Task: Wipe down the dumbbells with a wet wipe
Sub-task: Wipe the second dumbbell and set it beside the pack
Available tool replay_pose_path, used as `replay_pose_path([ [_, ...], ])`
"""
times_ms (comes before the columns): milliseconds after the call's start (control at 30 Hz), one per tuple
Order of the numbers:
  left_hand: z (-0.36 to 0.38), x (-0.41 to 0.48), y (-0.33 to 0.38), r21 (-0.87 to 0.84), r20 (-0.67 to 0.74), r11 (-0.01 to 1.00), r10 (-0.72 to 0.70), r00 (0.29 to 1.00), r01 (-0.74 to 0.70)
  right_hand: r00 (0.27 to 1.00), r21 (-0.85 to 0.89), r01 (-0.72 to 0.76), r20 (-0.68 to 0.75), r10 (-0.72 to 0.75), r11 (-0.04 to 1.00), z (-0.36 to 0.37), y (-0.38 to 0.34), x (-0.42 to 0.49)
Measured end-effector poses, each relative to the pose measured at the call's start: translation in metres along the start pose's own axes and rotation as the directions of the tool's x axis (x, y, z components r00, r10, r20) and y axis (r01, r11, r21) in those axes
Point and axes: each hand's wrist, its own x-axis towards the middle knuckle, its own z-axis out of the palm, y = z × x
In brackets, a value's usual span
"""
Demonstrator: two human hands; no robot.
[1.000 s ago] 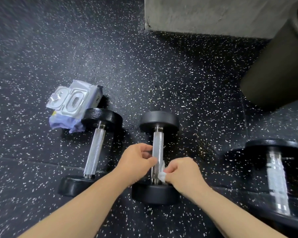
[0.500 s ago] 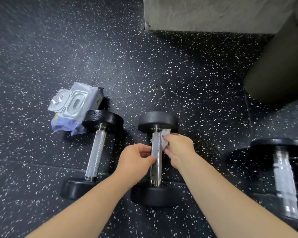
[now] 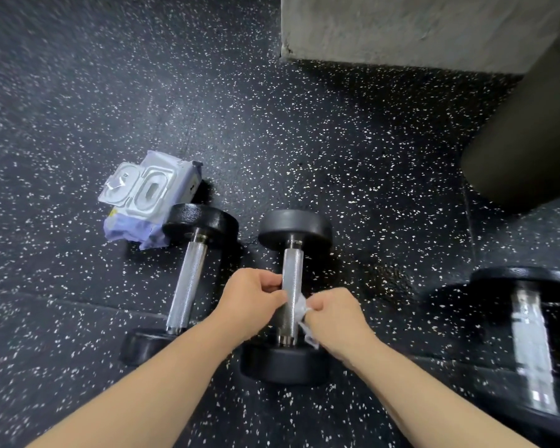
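Note:
Three black dumbbells with knurled steel handles lie on the speckled rubber floor. The middle dumbbell has my left hand pinching the left side of its handle. My right hand presses a crumpled white wet wipe against the lower right of that same handle, close to the near head. The left dumbbell lies untouched beside it. A larger right dumbbell rests apart at the frame's right edge.
A pack of wet wipes with its lid flipped open lies behind the left dumbbell's far head. A concrete block stands at the top. A dark foam roller leans at the upper right.
My right hand slid the wipe up the middle handle to its far end, then back down to the near end. My left hand kept its hold on the handle.

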Motion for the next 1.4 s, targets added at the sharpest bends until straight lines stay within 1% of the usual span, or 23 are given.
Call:
replay_pose_path([
  [67,-0.002,-0.001,-0.001,-0.03,0.01,0.999,-0.015,1.0,0.015,0.99,-0.11,-0.031,0.131,0.045,0.993,0.002,0.004,-0.002],
  [133,-0.003,-0.001,-0.001,-0.045,0.016,0.999,-0.023,1.0,0.024,0.968,-0.078,-0.126,0.207,0.139,0.989,-0.003,-0.002,0.004],
  [167,-0.003,-0.001,-0.001,-0.045,0.021,0.999,-0.021,1.0,0.022,0.956,0.016,-0.205,0.217,0.197,0.979,-0.005,-0.005,0.008],
  [200,-0.003,-0.001,-0.002,-0.041,0.028,0.999,-0.014,1.0,0.015,0.944,0.154,-0.282,0.223,0.245,0.947,-0.006,-0.008,0.012],
  [267,-0.004,0.0,-0.002,-0.036,0.036,0.999,-0.003,0.999,0.005,0.928,0.384,-0.367,0.207,0.309,0.847,-0.009,-0.018,0.023],
  [333,-0.004,0.0,-0.002,-0.042,0.021,0.999,-0.006,1.0,0.007,0.934,0.531,-0.349,0.132,0.331,0.772,-0.013,-0.03,0.036],
  [400,-0.005,0.001,-0.004,-0.047,-0.013,0.999,-0.021,1.0,0.021,0.949,0.647,-0.276,0.067,0.308,0.711,-0.02,-0.041,0.045],
  [433,-0.005,0.002,-0.005,-0.056,-0.029,0.998,-0.031,0.999,0.03,0.955,0.654,-0.256,0.057,0.291,0.712,-0.022,-0.042,0.047],
  [500,-0.006,0.003,-0.008,-0.085,-0.057,0.995,-0.048,0.997,0.043,0.963,0.573,-0.258,0.09,0.253,0.778,-0.018,-0.034,0.04],
  [567,-0.007,0.002,-0.01,-0.137,-0.085,0.989,-0.063,0.994,0.051,0.954,0.429,-0.294,0.183,0.237,0.854,-0.007,-0.014,0.025],
  [633,-0.009,0.001,-0.011,-0.156,-0.101,0.986,-0.071,0.992,0.055,0.951,0.204,-0.26,0.222,0.214,0.944,0.002,0.001,0.015],
  [667,-0.01,0.001,-0.011,-0.138,-0.111,0.989,-0.077,0.991,0.061,0.955,0.117,-0.225,0.222,0.195,0.967,0.005,0.004,0.014],
  [733,-0.012,0.001,-0.012,-0.099,-0.133,0.993,-0.082,0.988,0.069,0.958,0.05,-0.183,0.234,0.167,0.982,0.005,-0.002,0.015],
  [800,-0.013,0.004,-0.014,-0.085,-0.166,0.994,-0.081,0.983,0.067,0.956,0.089,-0.188,0.243,0.162,0.978,0.002,-0.016,0.02],
  [900,-0.013,0.005,-0.013,-0.092,-0.21,0.993,-0.091,0.974,0.073,0.964,0.312,-0.254,0.159,0.213,0.916,-0.006,-0.037,0.038],
  [967,-0.012,0.005,-0.011,-0.075,-0.135,0.994,-0.087,0.987,0.078,0.96,0.461,-0.28,0.137,0.245,0.842,-0.004,-0.045,0.046],
  [1033,-0.006,0.004,-0.01,0.016,-0.025,0.998,-0.056,0.998,0.056,0.95,0.578,-0.311,0.179,0.255,0.755,0.004,-0.047,0.046],
  [1100,0.0,0.004,-0.011,0.182,-0.058,0.983,-0.013,0.998,0.024,0.945,0.573,-0.328,0.213,0.25,0.751,0.012,-0.047,0.04],
  [1133,0.002,0.005,-0.012,0.203,-0.088,0.979,0.003,0.996,0.015,0.947,0.572,-0.32,0.209,0.243,0.755,0.016,-0.046,0.038],
  [1200,0.004,0.005,-0.014,0.139,-0.097,0.99,0.011,0.995,0.002,0.959,0.591,-0.283,0.167,0.229,0.755,0.019,-0.046,0.036],
  [1233,0.006,0.005,-0.014,0.1,-0.076,0.995,0.013,0.997,-0.005,0.964,0.597,-0.264,0.129,0.234,0.758,0.018,-0.045,0.034],
  [1333,0.016,0.007,-0.013,0.017,0.043,0.999,0.039,0.998,-0.04,0.967,0.567,-0.204,-0.01,0.254,0.798,0.008,-0.033,0.029],
  [1400,0.024,0.008,-0.008,-0.03,0.128,0.999,0.037,0.991,-0.034,0.957,0.529,-0.168,-0.113,0.266,0.832,-0.004,-0.022,0.023],
])
